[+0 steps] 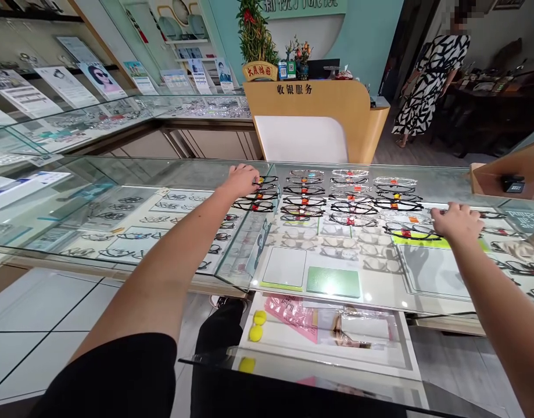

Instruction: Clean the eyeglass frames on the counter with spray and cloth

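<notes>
Rows of eyeglasses with small coloured tags lie on a glass display counter (336, 273). My left hand (243, 179) reaches to the far left column, its fingers bent around the left end of a dark-framed pair of eyeglasses (267, 180); the fingertips are partly hidden. Over the right side of the counter, my right hand (461, 223) has its fingers bent and apart. It is beside the right end of a black pair of eyeglasses (410, 233) with a red tag. Whether it touches that pair is unclear.
Below the counter a drawer (412, 348) stands open, with plastic packets (293, 316) and yellow round items (255, 333) inside. A green mat (333, 282) shows at the counter's front. Behind is a wooden cashier desk (310, 104). A person (438, 75) stands at the back right.
</notes>
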The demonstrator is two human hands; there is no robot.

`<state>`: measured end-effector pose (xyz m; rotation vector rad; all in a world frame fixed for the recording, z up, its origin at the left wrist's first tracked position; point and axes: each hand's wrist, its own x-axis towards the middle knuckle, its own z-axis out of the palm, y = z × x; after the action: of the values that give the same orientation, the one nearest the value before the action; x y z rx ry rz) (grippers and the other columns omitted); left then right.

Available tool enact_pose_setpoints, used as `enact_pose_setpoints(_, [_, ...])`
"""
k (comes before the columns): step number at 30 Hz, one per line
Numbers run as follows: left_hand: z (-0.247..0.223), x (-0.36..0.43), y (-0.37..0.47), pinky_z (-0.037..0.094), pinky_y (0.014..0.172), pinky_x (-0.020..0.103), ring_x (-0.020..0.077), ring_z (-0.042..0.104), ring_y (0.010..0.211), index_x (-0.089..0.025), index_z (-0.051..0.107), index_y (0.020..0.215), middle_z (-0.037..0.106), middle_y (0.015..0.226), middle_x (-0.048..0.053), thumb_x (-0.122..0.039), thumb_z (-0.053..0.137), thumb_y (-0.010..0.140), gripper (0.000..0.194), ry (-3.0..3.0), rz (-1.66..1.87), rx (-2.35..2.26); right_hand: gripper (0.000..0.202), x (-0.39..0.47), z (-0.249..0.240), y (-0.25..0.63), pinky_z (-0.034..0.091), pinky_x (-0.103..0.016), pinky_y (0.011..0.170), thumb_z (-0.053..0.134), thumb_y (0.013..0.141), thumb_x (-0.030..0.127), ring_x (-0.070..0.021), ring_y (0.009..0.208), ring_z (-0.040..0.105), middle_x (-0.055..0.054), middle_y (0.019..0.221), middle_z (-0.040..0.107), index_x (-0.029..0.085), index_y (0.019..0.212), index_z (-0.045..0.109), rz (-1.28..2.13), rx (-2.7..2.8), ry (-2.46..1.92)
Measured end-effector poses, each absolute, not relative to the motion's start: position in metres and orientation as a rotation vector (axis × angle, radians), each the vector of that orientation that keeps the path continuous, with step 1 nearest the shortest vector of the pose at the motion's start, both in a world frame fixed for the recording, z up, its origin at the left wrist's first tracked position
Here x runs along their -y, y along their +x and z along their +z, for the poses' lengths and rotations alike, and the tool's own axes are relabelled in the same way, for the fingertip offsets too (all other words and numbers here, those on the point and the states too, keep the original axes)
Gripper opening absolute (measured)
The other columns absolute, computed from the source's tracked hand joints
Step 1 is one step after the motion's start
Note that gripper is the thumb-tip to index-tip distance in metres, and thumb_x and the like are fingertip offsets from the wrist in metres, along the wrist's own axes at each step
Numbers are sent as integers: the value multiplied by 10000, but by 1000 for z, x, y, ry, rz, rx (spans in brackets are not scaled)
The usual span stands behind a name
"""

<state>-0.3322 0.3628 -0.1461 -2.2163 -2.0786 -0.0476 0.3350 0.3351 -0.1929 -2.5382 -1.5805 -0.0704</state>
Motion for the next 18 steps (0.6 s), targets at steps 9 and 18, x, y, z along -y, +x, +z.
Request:
enact_pose_setpoints(9, [-145,-375,-336,348,1169,519,383,513,1459,-215,695,1269,737,1408,178,-308,663,912,369,-2248,-5,2075,879,-334,-191,334,435,-639,1209,220,1026,640,-507,1501,484,-309,1665,521,57,1594,554,-69,1585,-2542])
enact_pose_setpoints(18, [-138,-369,-325,347,1198,500,358,482,1482,-239,678,1241,727,1411,170,-311,635,916,336,-2311,63,1987,817,-333,-190,335,403,-644,1237,251,1032,614,-512,1552,439,-300,1684,495,113,1619,519,2,1605,-2544])
